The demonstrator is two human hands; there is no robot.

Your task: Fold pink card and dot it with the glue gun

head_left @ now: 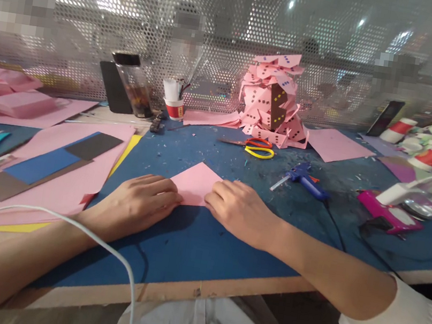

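A sheet of pink paper point(197, 185), its point facing away from me and its straight edge toward me, rests on the blue tabletop point(202, 252). At its left corner the fingers of my left hand point(145, 199) are curled closed on the paper. My right hand point(241, 210) is pinched on the opposite corner, fingertips pressed together. The fingers hide both side corners. Beyond the paper lie scissors point(260, 150) with red and yellow handles, and to the right a blue glue gun point(306, 182).
A pile of pink paper pieces with dark dots point(264, 96) stands against the perforated screen point(221, 43). Pink sheets point(114, 152) with blue and grey strips lie left. A magenta glue gun point(391, 212) lies right. A white cable point(106, 246) crosses over my left forearm.
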